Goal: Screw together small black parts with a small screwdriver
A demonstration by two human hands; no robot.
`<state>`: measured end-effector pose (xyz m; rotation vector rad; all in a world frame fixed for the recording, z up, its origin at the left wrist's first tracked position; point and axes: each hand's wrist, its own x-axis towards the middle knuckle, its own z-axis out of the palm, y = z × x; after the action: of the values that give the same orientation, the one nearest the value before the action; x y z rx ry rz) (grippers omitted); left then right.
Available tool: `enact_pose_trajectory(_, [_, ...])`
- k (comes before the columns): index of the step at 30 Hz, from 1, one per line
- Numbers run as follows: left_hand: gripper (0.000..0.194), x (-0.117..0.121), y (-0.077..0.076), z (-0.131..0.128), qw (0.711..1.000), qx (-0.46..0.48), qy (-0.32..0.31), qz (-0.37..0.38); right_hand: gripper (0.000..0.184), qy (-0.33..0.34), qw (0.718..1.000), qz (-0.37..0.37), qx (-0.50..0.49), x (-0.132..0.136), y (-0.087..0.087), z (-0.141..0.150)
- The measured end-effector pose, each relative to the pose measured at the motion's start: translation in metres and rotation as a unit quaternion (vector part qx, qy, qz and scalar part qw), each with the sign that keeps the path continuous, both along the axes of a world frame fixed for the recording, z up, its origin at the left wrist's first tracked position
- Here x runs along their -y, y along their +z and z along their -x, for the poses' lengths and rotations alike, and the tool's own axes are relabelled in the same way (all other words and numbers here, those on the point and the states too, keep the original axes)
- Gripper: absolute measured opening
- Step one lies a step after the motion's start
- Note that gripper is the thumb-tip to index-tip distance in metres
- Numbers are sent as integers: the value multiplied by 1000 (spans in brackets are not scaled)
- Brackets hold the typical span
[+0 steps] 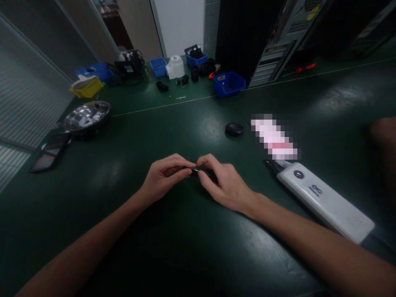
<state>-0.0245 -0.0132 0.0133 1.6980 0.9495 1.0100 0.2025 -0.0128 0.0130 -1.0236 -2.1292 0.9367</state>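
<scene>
Near the middle of the green tabletop [130,235], my left hand [162,175] pinches a small, thin, dark piece with a shiny edge [194,169] between thumb and fingers. From the other side, my right hand [227,181] has its thumb and curled index finger closed around the piece's right end. Fingertips cover most of the piece, so its kind is unclear. Beyond the right hand lies a black computer mouse [234,129].
To the right lie a white device marked 118 [328,202] and a blurred-out pink item [272,138]. At left are a metal bowl [100,108] and a phone [51,152]. Along the back stand a blue bin [229,88] and a yellow basket [88,88]. Someone's arm [385,132] shows far right.
</scene>
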Motion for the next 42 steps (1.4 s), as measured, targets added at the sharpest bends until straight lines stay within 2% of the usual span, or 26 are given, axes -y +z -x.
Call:
enact_pose_trajectory(7, [22, 7, 1, -9, 999, 44, 14, 10, 20, 15, 998, 44, -47, 9, 6, 3])
enact_pose_trajectory(12, [20, 4, -1, -8, 999, 44, 5, 22, 21, 19, 1000, 0, -10, 5, 4, 1])
enact_pose_trajectory(17, [20, 4, -3, -5, 1000, -7, 9, 6, 21, 6, 997, -76, 6, -1, -1, -2])
enact_pose_trajectory(24, [24, 4, -4, -3, 995, -89, 21, -25, 24, -4, 995, -99, 28, -7, -1, -5])
enact_pose_trajectory(30, [32, 0, -4, -2, 962, -242, -26, -127, 24, -32, 982, -111, 147, -14, -3, -8])
enact_pose_trajectory(34, [36, -2, -4, -1, 938, -311, -35, -150, 27, -50, 967, -123, 218, -14, -2, -10])
enact_pose_trajectory(37, [35, -4, -1, 2, 936, -321, -41, -141, 28, -59, 960, -123, 246, -13, 2, -10])
enact_pose_trajectory(42, [29, -12, 4, 20, 944, -291, -99, -119, 28, -84, 955, -114, 260, -11, 4, -10])
